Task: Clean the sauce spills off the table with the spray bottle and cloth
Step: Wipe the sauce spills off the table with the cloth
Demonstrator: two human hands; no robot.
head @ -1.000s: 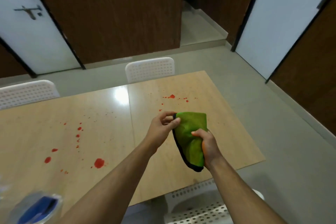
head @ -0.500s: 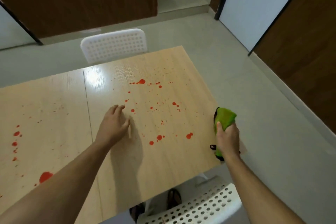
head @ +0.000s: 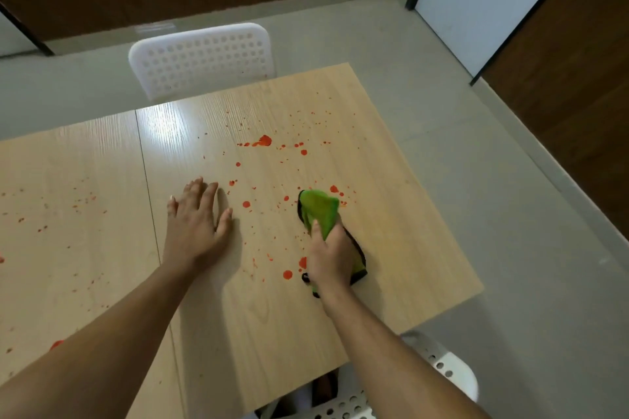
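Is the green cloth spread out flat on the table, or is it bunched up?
Bunched up. The right hand grips the green cloth in a crumpled wad against the table; folds stick out ahead of the fingers.

Green cloth (head: 320,211) on sauce-spattered table (head: 391,248)

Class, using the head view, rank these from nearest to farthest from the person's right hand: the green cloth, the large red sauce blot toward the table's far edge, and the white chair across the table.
1. The green cloth: gripped in the right hand, on the table.
2. The large sauce blot: farther out on the tabletop, ahead and slightly left.
3. The white chair: beyond the table's far edge.
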